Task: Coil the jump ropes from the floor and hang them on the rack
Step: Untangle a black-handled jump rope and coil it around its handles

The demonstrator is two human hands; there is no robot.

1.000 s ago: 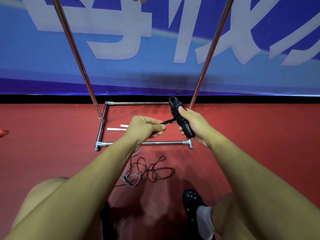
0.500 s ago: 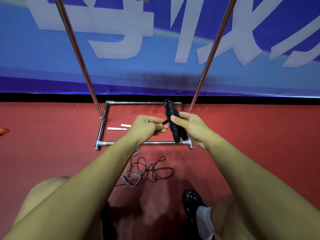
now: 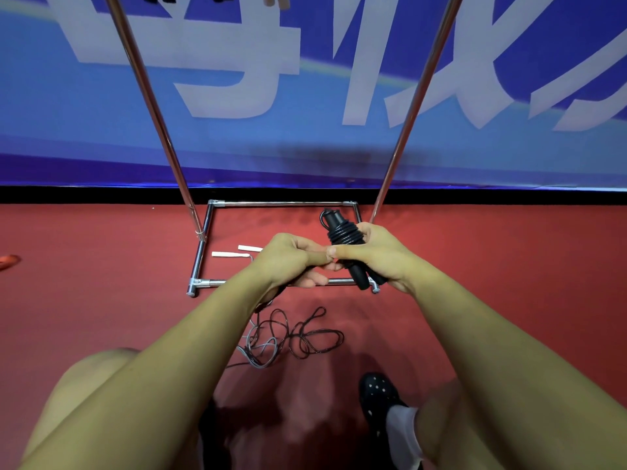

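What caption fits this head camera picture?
Both hands, left hand and right hand, grip a coiled black jump rope above the rack base.

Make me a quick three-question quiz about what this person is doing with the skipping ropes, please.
1. True or false: the right hand grips the coiled black jump rope with black handles.
2. Where does the loose tangle of thin dark and grey rope lie? A) on the red floor, in front of the chrome tube rack base B) hung on the rack C) in the left hand
3. Fill in: the two white handles lie inside the rack's ____ frame.

Key: 1 true; 2 A; 3 base.
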